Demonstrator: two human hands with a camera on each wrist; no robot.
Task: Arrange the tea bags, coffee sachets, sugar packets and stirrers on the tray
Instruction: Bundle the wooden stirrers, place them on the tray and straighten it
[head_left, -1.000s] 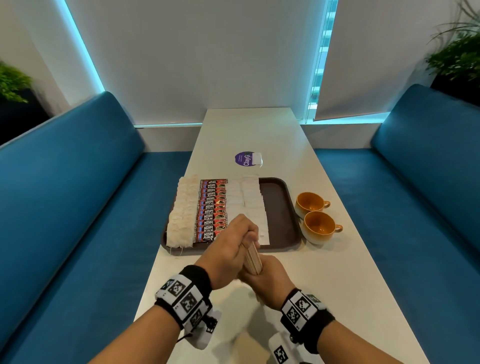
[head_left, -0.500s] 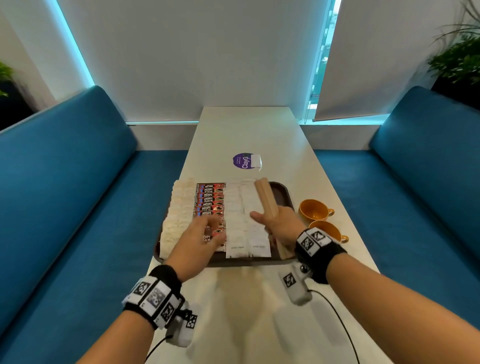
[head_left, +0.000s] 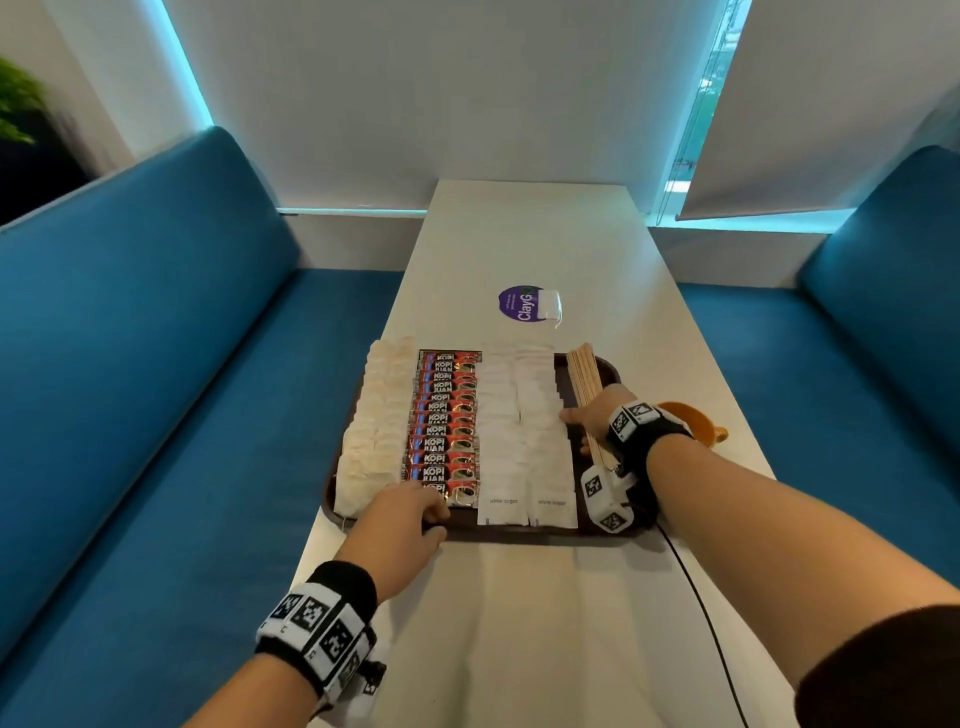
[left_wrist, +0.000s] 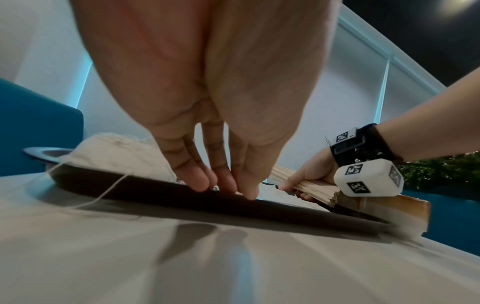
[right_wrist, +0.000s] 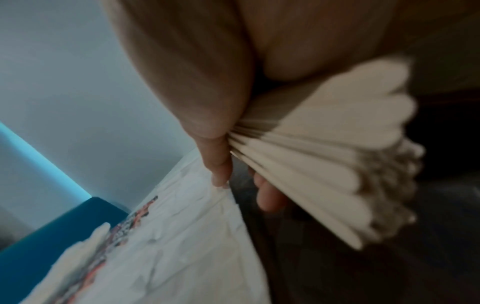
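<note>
Wooden flat stirrers (head_left: 584, 375), a fanned bundle, sit gripped in the right hand (head_left: 592, 415); left hand (head_left: 402, 519) fingertips press the brown tray (head_left: 608, 364) rim.

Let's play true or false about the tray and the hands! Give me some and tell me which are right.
1. The right hand holds the stirrers. True.
2. The left hand holds a cup. False: its fingers rest on the tray rim.
3. The coffee sachets lie between the tea bags and sugar packets. True.
4. The cup stands on the tray. False: it is on the table beside it.
</note>
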